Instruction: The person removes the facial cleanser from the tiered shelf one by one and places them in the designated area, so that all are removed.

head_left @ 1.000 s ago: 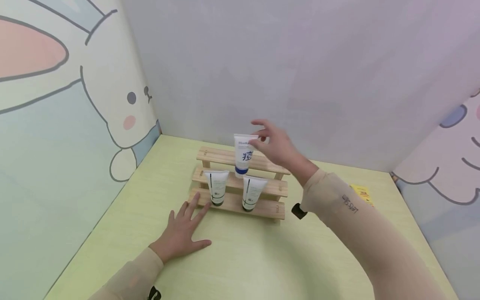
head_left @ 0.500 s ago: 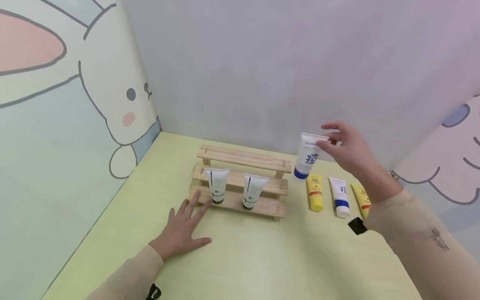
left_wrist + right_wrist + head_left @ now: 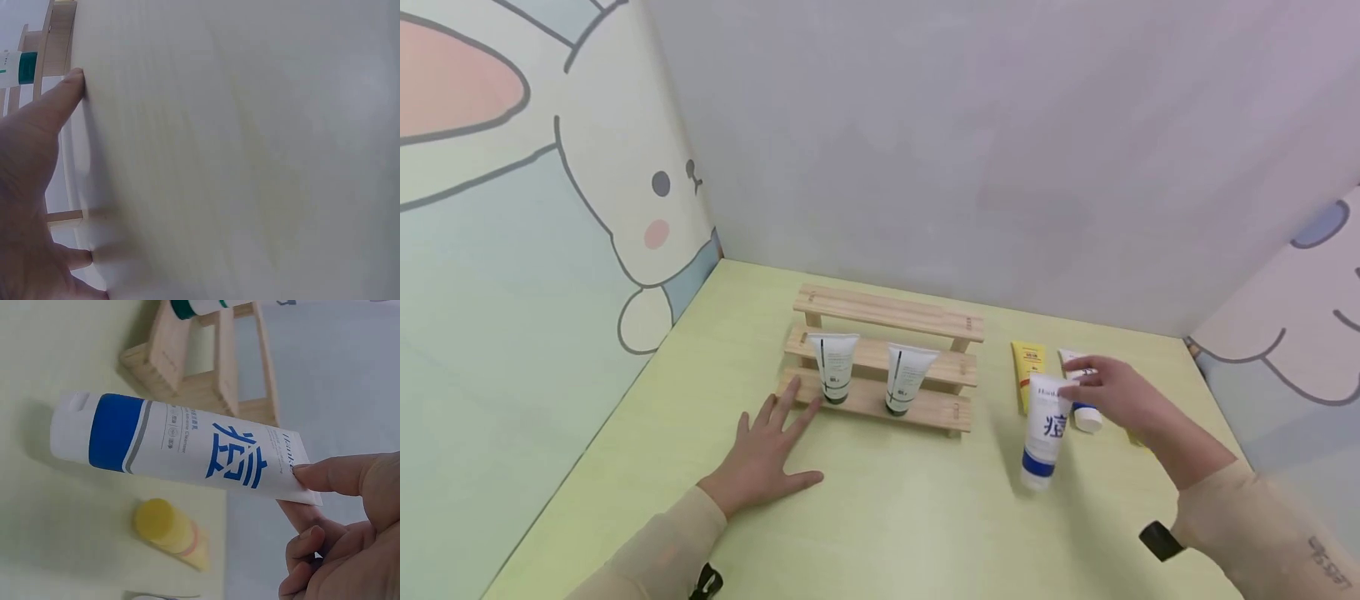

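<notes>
My right hand [image 3: 1116, 392] pinches a white cleanser tube with a blue band [image 3: 1045, 429] by its flat top end, cap downward, right of the rack. In the right wrist view, thumb and finger grip the crimped end of that tube [image 3: 187, 447]. My left hand [image 3: 763, 462] lies spread at the front left corner of the three-step wooden rack [image 3: 880, 308], its fingertips touching the lowest step. On that step stand two white tubes with dark caps, a left tube [image 3: 835, 367] and a right tube [image 3: 908, 379]. Whether the held tube touches the table cannot be told.
A yellow tube [image 3: 1028, 367] lies on the table right of the rack. Beside it another white and blue tube [image 3: 1086, 417] is partly hidden by my right hand. A further yellow tube [image 3: 1135, 439] is mostly covered. Walls border the back and both sides.
My right hand has carried the white and blue tube off the rack, to the right, then down and toward me over the table. My left hand has stayed in place.
</notes>
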Demonstrator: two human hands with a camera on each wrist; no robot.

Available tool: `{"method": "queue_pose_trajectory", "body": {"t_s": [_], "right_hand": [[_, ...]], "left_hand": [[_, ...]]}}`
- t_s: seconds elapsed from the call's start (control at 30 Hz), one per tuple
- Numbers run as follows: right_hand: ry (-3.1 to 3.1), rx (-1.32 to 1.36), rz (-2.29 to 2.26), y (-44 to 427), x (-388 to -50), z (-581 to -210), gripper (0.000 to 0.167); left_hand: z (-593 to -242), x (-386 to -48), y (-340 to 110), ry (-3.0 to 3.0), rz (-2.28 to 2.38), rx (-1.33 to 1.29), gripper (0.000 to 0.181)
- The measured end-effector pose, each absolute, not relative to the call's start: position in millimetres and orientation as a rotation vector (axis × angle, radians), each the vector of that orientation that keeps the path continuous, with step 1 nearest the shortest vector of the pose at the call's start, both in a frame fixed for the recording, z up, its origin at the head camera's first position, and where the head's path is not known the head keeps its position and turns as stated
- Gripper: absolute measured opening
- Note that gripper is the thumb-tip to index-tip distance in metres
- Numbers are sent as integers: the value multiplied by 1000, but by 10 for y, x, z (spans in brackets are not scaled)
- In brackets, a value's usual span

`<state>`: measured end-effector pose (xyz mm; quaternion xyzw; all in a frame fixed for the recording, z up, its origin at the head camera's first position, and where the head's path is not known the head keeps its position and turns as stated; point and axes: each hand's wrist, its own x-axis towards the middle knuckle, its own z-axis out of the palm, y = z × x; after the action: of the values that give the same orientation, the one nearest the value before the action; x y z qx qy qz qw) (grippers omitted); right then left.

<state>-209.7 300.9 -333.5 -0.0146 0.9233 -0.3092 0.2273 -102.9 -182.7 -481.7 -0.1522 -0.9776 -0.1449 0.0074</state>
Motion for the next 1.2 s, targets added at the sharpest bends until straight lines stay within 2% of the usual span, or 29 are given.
{"method": "queue_pose_trajectory", "body": {"t_s": [0.2,0.73,1.0,1.2], "right_hand": [[2459,44,-882,3059,-1997,-3681,64],[2487,151,-778,3008,-1904,-4168,52],[2557,69,-630,3045,-1911,-4031,53],[2639,-73,-580,3083,-1943,-3730,51]], "left_hand": [[-4823,-1023,-1823,-3049,-446,-476,106],[-4801,-1021,-1819,-3063,-445,-483,105],[-4814,-1023,-1822,-3063,-433,-476,106],[-4807,-1030,-1825,-3068,-446,-474,105]]}}
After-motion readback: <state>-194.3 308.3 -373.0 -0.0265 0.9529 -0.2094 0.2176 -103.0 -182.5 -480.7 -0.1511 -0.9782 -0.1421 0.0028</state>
